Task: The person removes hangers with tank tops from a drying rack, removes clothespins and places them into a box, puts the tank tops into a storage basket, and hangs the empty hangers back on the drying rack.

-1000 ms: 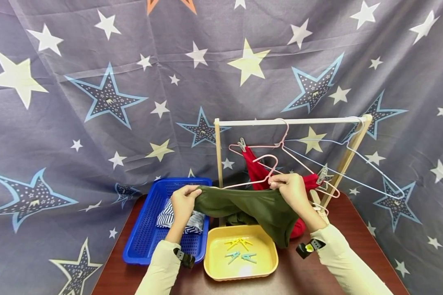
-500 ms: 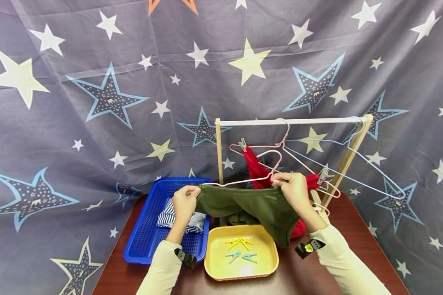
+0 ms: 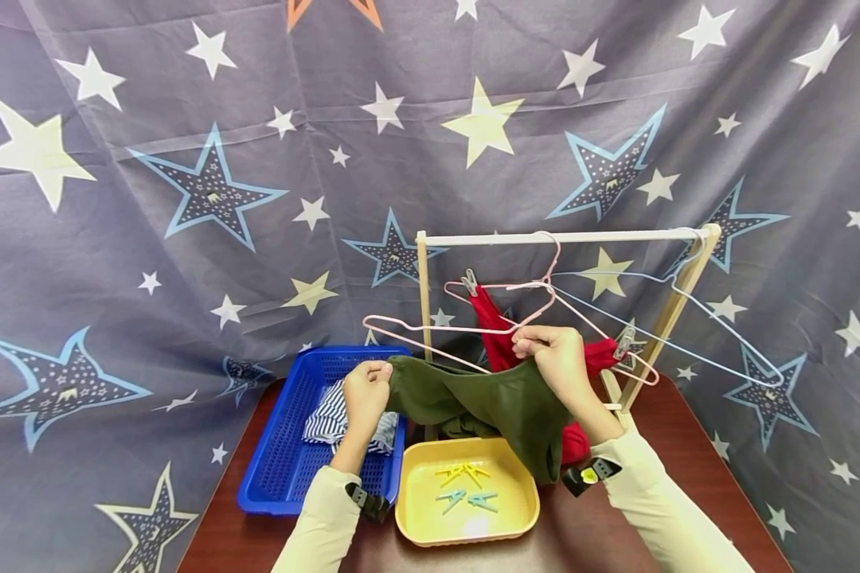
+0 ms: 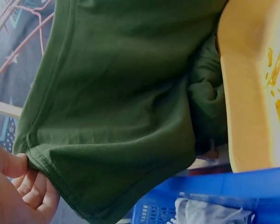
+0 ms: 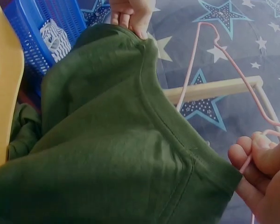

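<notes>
A dark green garment [image 3: 473, 394] with stitched edges is stretched between both hands above the yellow tray [image 3: 467, 535]. My left hand [image 3: 366, 394] pinches its left upper corner, as the left wrist view shows closely. My right hand [image 3: 555, 358] pinches a pink clothes hanger [image 3: 437, 328] near its neck. The garment's right edge lies against the right fingers in the right wrist view; whether they also hold the cloth, I cannot tell. One arm of the hanger points left above the garment, and its other arm is hidden.
A rack's white bar [image 3: 502, 239] carries another pink hanger with a red garment [image 3: 498, 326] clipped on, and a pale blue hanger [image 3: 717, 314]. The blue basket [image 3: 275, 446] holds striped cloth [image 3: 327, 415]. Yellow clothespins [image 3: 462, 475] and light blue clothespins [image 3: 466, 500] lie in the tray.
My right hand has tilted the pink hanger, so its left arm has come up clear of the garment. The left hand keeps its pinch, shifting slightly right.
</notes>
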{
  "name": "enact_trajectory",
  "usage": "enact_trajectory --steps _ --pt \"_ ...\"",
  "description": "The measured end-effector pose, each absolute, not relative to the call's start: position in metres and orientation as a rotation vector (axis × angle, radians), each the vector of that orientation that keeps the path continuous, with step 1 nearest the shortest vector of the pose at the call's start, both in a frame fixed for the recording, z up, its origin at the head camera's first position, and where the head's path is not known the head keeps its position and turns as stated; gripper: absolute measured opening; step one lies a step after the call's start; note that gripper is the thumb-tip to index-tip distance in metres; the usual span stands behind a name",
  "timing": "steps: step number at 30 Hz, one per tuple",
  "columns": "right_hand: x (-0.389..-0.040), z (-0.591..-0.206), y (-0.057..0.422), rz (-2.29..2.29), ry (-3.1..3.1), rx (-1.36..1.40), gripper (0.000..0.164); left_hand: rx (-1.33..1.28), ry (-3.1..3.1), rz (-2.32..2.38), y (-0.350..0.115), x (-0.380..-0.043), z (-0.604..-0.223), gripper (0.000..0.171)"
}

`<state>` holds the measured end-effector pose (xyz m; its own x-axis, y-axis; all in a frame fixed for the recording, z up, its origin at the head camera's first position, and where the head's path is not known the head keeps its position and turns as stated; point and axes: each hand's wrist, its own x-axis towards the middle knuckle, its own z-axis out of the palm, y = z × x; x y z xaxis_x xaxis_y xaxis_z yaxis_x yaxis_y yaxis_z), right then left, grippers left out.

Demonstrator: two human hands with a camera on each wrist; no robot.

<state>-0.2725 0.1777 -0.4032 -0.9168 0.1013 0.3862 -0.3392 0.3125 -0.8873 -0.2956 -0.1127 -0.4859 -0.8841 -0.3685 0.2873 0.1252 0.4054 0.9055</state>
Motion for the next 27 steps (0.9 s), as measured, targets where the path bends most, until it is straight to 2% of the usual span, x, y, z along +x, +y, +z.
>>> enact_trajectory --steps 27 --pt "-0.284 -0.401 0.142 1.886 -1.961 0.339 0.013 0.1 -2.178 -1.639 -0.075 -0.29 -0.481 0.009"
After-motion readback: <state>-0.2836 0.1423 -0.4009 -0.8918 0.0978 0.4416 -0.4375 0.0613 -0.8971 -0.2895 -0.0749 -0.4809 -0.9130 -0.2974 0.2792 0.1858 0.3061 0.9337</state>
